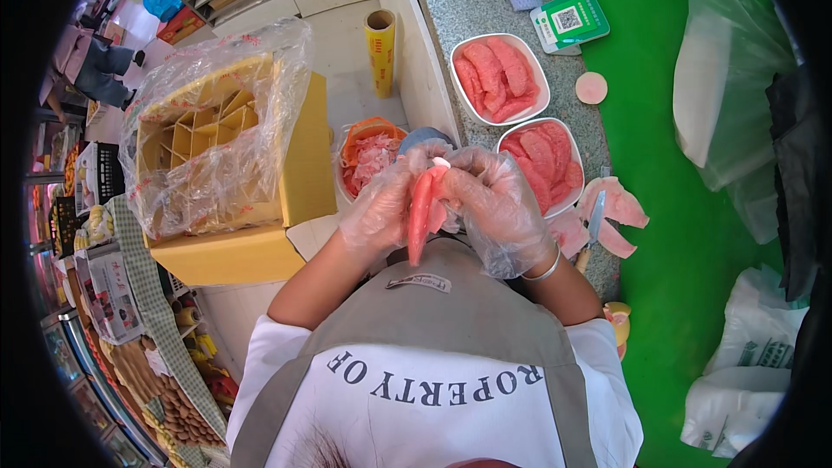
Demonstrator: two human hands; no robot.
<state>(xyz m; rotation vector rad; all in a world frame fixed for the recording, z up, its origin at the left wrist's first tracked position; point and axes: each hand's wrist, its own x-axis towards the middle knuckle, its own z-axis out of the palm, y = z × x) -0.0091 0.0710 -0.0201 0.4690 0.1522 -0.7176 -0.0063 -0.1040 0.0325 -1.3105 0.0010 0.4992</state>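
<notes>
The left hand (381,208) and right hand (503,204), in clear gloves, have their fingers clamped on a pink fruit segment (420,218), which sits between them over the apron (433,321); just beyond the right fingers stands a near tub (568,205) of similar segments, a far tub (498,123) behind it, both on the tabletop (594,139); right of those fingers lie a knife (596,217) and peel (622,202); left of the left fingers are an orange bin (373,127) and, farther out, a cardboard box (308,156).
</notes>
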